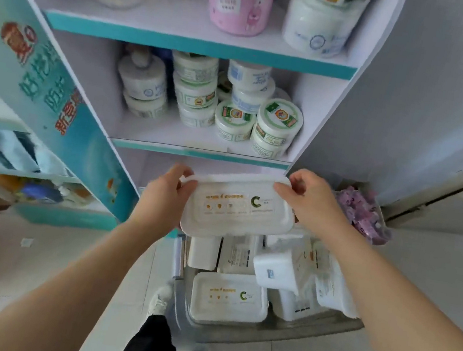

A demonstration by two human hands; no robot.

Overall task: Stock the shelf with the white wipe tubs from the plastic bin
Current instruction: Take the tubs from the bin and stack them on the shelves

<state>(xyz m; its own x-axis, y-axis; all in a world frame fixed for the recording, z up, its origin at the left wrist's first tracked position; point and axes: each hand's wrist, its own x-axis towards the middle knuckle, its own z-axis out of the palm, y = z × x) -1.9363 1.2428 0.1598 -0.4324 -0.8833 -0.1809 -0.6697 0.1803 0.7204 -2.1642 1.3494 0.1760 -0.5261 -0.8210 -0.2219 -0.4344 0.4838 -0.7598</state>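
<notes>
Both hands — left hand [169,192] and right hand [309,201] — grip a flat white rectangular wipe tub [237,206] by its ends, above the clear plastic bin [275,332], before the white-and-teal shelf [197,154].

A: Finish on the wipe tub [237,206] at centre?
B: I see smooth, matt white plastic. The bin [259,336] below it looks translucent, slightly glossy plastic.
A: And the shelf [199,45], upper frame?
B: Its boards look matt and smooth to me.
</notes>
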